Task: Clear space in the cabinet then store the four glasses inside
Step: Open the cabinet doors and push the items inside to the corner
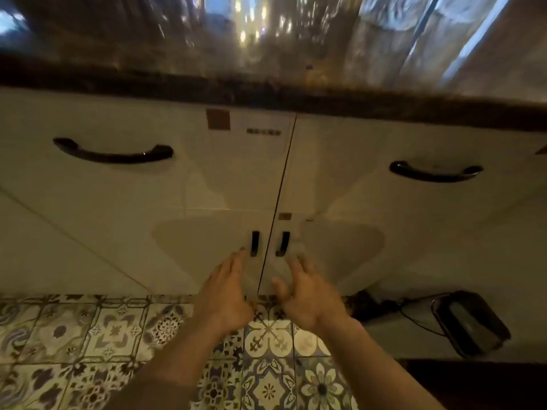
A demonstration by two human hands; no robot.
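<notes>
A white lower cabinet with two closed doors fills the middle of the head view. The left door (207, 247) and right door (340, 247) meet at a dark seam. Each carries a small black vertical handle: the left handle (255, 243) and the right handle (283, 244). My left hand (226, 291) reaches up with fingers spread, its fingertips just left of the left handle. My right hand (307, 294) is also spread, its fingertips just below the right handle. Neither hand holds anything. The glasses are not clearly visible; the countertop is blurred.
Two drawers above the doors have long black handles, one on the left (112, 152) and one on the right (435, 172). A dark countertop edge (266, 90) runs across the top. Patterned floor tiles (118, 335) lie below. A dark appliance with a cable (470, 324) sits at lower right.
</notes>
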